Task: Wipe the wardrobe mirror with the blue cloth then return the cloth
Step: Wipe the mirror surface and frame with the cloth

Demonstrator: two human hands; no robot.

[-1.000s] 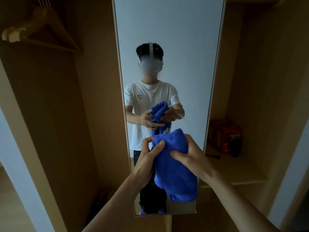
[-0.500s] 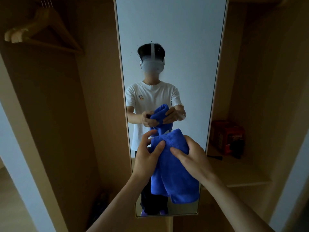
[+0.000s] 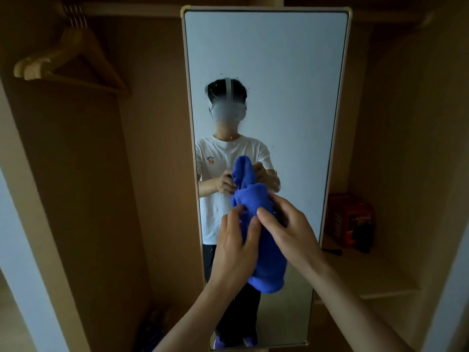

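A tall narrow wardrobe mirror in a pale frame stands straight ahead between two wooden compartments. I hold the bunched blue cloth in front of its lower half, a short way off the glass. My left hand grips the cloth's left side with thumb and fingers curled into it. My right hand grips its upper right part, fingers wrapped over the top. The cloth hangs down below both hands. Small specks and streaks mark the glass around head height. The mirror reflects a person holding the cloth.
Wooden hangers hang from a rail at the upper left. A red box sits on the wooden shelf at the right, with a small dark object beside it. The left compartment is open down to the floor.
The view has tilted up, showing the mirror's top edge. Both hands have drawn closer together and gathered the cloth into a tighter bundle, raised slightly.
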